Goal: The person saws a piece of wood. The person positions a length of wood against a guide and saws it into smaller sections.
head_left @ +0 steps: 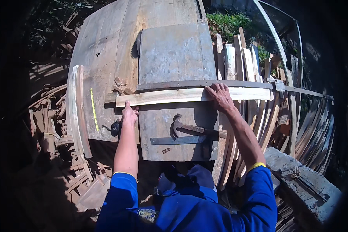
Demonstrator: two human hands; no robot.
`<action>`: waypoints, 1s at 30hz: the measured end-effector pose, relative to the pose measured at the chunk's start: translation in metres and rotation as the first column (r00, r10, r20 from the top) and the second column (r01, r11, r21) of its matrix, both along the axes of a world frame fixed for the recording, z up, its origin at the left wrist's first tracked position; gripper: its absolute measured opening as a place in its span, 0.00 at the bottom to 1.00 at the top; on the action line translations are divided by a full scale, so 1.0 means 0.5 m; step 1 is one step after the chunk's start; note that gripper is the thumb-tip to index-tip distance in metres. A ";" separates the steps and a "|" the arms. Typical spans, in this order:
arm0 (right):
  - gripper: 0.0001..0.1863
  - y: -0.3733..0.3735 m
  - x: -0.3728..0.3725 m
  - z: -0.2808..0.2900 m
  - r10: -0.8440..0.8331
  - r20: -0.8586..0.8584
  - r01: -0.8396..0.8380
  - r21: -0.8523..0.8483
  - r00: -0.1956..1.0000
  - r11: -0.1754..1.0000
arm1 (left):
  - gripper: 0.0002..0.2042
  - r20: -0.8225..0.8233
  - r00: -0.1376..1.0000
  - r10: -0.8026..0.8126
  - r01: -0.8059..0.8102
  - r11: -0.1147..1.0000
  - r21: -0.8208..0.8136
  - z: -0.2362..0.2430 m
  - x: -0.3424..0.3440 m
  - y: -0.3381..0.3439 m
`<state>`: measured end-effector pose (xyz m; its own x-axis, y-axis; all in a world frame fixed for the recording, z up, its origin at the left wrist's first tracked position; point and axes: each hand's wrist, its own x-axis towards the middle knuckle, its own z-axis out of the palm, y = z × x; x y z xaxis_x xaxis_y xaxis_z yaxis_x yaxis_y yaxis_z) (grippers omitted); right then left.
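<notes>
A long pale wooden board lies crosswise over the worktable, its right end reaching past the table's edge. At its left end is my left hand, one fingertip on the board's face and the other fingers curled at its near edge. Farther right, my right hand is closed over the board with its fingers across the far edge. Just behind the board runs a long metal bar clamp with a sliding jaw on the right. Between my arms lie a claw hammer and a flat metal ruler.
Small wood blocks sit behind the board's left end. A yellow tape measure is drawn out on the left of the worktable. Planks lean along the right, near a concrete slab. Scrap wood is heaped at left.
</notes>
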<state>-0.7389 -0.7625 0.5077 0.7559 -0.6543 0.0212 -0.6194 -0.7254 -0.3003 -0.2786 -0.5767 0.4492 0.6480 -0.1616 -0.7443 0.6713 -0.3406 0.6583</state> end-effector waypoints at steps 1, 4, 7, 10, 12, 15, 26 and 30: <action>0.38 0.000 -0.002 -0.003 0.013 -0.011 -0.013 -0.024 1.000 1.000 | 0.21 -0.014 1.000 -0.009 0.008 1.000 -0.020 0.008 -0.009 -0.004; 0.35 -0.001 0.000 -0.015 -0.005 0.005 0.006 -0.086 1.000 0.996 | 0.20 -0.046 0.998 -0.044 0.044 0.999 -0.014 0.034 -0.030 -0.013; 0.36 0.005 0.001 -0.022 -0.013 0.040 0.018 -0.117 0.999 0.993 | 0.19 -0.019 0.999 -0.040 0.040 0.999 -0.021 0.051 -0.043 -0.018; 0.37 0.008 0.003 -0.025 -0.039 0.075 0.044 -0.076 0.996 0.996 | 0.19 -0.005 1.000 -0.024 0.024 1.000 -0.005 0.055 -0.043 -0.019; 0.38 0.007 0.006 -0.026 -0.057 0.079 0.062 -0.064 0.995 0.996 | 0.20 -0.018 0.999 -0.026 0.026 1.000 -0.010 0.050 -0.039 -0.020; 0.38 0.005 0.009 -0.025 -0.069 0.073 0.074 -0.058 0.995 0.996 | 0.20 -0.040 0.999 -0.032 0.031 0.999 -0.028 0.043 -0.032 -0.020; 0.34 0.003 -0.002 -0.020 -0.062 0.122 0.063 -0.005 0.991 0.998 | 0.21 -0.014 1.000 -0.002 0.001 0.998 -0.064 0.042 -0.026 -0.020; 0.36 0.001 0.005 -0.024 -0.117 0.114 0.112 0.052 0.987 0.992 | 0.24 -0.074 0.995 -0.062 0.058 0.997 -0.059 0.049 -0.011 -0.006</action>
